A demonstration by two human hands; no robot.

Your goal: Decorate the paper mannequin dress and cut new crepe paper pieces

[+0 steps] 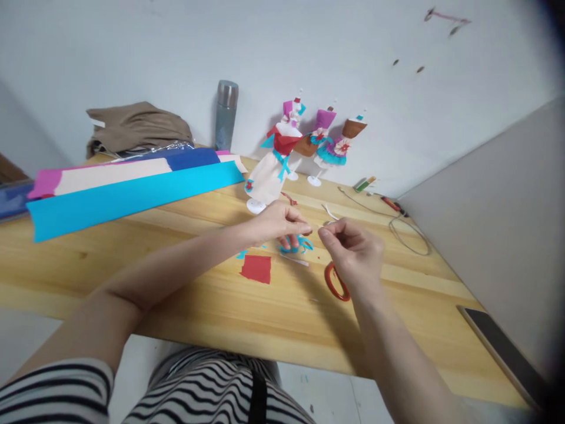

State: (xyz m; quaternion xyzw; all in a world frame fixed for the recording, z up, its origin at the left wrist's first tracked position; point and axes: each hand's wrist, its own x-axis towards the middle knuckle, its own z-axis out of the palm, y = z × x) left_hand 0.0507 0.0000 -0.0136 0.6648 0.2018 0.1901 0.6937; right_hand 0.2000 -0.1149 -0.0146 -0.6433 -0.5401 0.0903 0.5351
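Note:
My left hand (282,224) is closed in a pinch above the table, just in front of a small mannequin in a cream skirt and red top (273,165). My right hand (353,250) pinches too, a short gap to the right. Whatever lies between the fingertips of each is too small to make out. Blue paper scraps (304,244) and a thin white strip (295,259) lie beneath the hands. A red paper square (256,269) rests to the lower left. The red scissor handle (336,282) shows beside my right wrist; the blades are hidden.
Several dressed mannequins (325,121) and a grey bottle (226,115) stand by the wall. Blue paper (141,197) and brown cloth (139,126) lie left on the wooden table (198,312). A cable (410,250) and a phone-like device (498,347) are right.

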